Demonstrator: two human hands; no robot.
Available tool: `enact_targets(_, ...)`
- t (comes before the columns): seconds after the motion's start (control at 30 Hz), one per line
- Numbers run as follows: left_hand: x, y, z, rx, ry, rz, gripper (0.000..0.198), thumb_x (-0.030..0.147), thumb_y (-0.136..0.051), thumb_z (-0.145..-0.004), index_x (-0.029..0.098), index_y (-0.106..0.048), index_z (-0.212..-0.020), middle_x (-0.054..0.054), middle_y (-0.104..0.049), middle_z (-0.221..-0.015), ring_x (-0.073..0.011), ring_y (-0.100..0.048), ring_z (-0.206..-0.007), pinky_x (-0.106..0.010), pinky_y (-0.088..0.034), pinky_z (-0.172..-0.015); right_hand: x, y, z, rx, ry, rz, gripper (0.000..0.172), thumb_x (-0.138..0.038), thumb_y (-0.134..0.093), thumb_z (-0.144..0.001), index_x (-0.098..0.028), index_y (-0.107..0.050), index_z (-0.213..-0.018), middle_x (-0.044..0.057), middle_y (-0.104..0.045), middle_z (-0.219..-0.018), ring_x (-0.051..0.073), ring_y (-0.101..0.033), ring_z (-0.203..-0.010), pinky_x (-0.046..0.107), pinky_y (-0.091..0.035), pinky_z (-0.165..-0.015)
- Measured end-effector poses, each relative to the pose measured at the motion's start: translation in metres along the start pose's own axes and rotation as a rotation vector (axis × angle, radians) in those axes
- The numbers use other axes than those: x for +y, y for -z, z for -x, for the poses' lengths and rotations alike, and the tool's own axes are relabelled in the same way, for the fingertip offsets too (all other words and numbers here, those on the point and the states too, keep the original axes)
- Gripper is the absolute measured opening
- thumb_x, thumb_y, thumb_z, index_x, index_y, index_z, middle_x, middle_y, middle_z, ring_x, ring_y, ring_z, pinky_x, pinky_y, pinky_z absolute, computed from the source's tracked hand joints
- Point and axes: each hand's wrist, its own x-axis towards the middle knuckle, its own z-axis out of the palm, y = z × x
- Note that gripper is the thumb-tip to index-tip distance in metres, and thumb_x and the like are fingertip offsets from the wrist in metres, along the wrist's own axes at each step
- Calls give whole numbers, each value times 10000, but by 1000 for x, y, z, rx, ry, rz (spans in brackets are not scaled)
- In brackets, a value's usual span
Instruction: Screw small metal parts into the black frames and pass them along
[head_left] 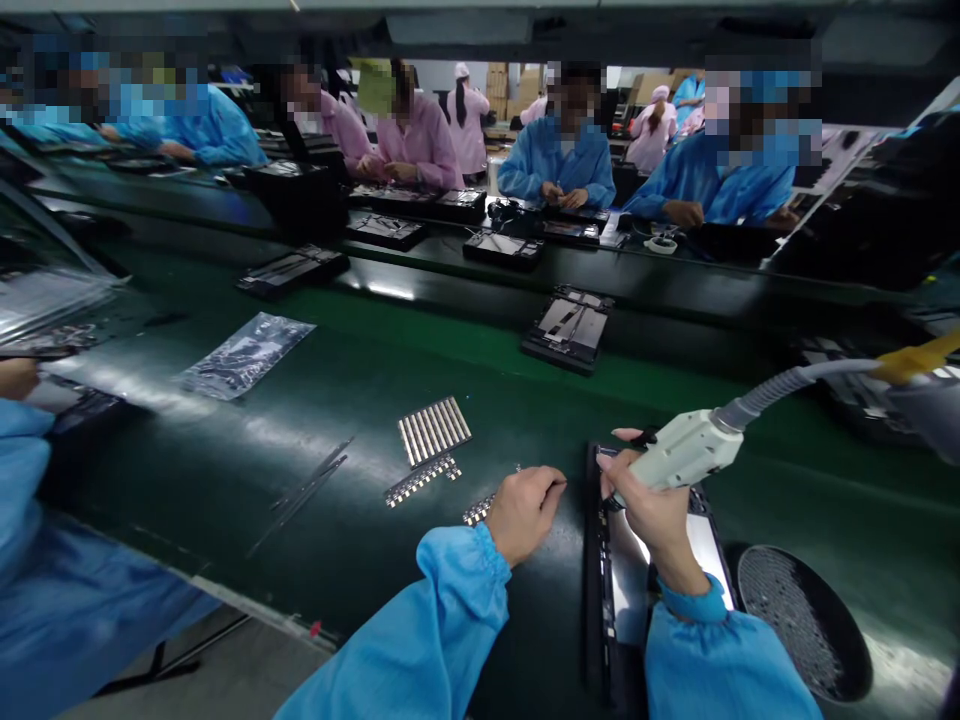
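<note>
My right hand (652,510) is wrapped round a pale tool (686,450) with a grey ribbed hose, over the upper part of a black device tray (600,600) with a shiny silver panel. My left hand (525,510) rests at the green bench just left of that tray, its fingers curled together; what they hold, if anything, is too small to make out. Small component strips (477,510) lie partly under it. Farther left sit a block of pale strips (434,431) and a row of small parts (422,481).
A round black dish (806,622) of small pieces stands at right. Thin dark strips (307,490) and a clear bag (250,355) lie to the left. Another device (570,328) sits beyond. A person's blue sleeve (22,470) is at far left; other people sit across the bench.
</note>
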Motion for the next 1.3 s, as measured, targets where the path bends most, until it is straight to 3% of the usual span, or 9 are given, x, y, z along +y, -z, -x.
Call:
enact_targets(0.13, 2, 4, -1, 7, 60, 54, 131, 152, -506, -902, 189, -629, -930, -8, -692, -800, -144, -653, -720, -243, -498, -704, 4, 0, 2, -29, 29, 53, 264, -276, -698, -766, -192, -516, -937, -86, -547, -476, 136, -528, -447, 334, -481, -620)
enact_targets(0.33, -2, 3, 0, 54, -31, 85, 277, 42, -397, -863, 163, -632, -948, -30, -675, -829, -114, -625, -642, -241, -530, -685, 14, -3, 6, -41, 22, 38, 256, -274, -696, -771, -206, -498, -919, -87, -545, -500, 130, -533, -423, 297, -471, -508)
enact_targets(0.53, -10, 7, -3, 74, -137, 8, 372, -26, -401, -780, 161, -683, -934, -79, -706, -1060, -182, -669, -986, -340, -550, -908, -7, -4, 6, 29, 79, -12, 263, -257, -692, -765, -193, -537, -966, -90, -546, -486, 128, -529, -416, 299, -477, -510)
enact_targets(0.67, 3, 11, 5, 67, -148, -1, 295, 72, -441, -872, 163, -671, -1033, -96, -708, -1088, -193, -669, -1019, -356, -550, -923, -26, 23, 11, 118, 162, 3, 309, -251, -694, -786, -203, -543, -1052, -87, -571, -505, 130, -542, -450, 311, -477, -563)
enact_targets(0.83, 37, -41, 67, -180, -595, -70, 198, 313, -523, -934, 191, -637, -1042, -69, -729, -1029, -199, -663, -1037, -338, -517, -957, -24, 73, 30, 220, 132, 113, 307, -273, -707, -799, -208, -552, -1055, -78, -552, -501, 136, -509, -441, 305, -441, -528)
enact_targets(0.97, 32, -88, 92, -61, -869, -245, 145, 232, -503, -938, 186, -639, -917, -25, -754, -903, -175, -692, -943, -323, -511, -956, -17, 96, 43, 224, 124, 150, 348, -304, -709, -801, -210, -542, -1091, -65, -558, -511, 156, -520, -438, 315, -467, -527)
enact_targets(1.1, 24, -74, 40, -161, -771, -272, 294, 305, -522, -925, 120, -590, -1143, -112, -709, -1096, -254, -599, -1164, -405, -466, -1030, -7, 91, 49, 180, 104, 120, 290, -308, -711, -788, -206, -560, -1013, -48, -569, -530, 157, -548, -451, 295, -509, -519)
enact_targets(1.2, 21, -58, -37, -345, -624, -308, 330, 229, -524, -916, 136, -544, -1233, -136, -647, -1217, -240, -547, -1235, -411, -456, -1039, 9, 73, 52, 152, 39, 1, 206, -346, -711, -769, -200, -586, -844, -35, -544, -525, 143, -524, -441, 273, -494, -472)
enact_targets(1.3, 15, -63, -117, -293, -464, -286, 236, 206, -604, -869, 155, -622, -1099, -125, -659, -1178, -251, -583, -1175, -454, -445, -1043, 26, 53, 54, 123, -35, -14, 255, -357, -734, -719, -179, -640, -876, -22, -553, -564, 139, -511, -460, 259, -475, -445)
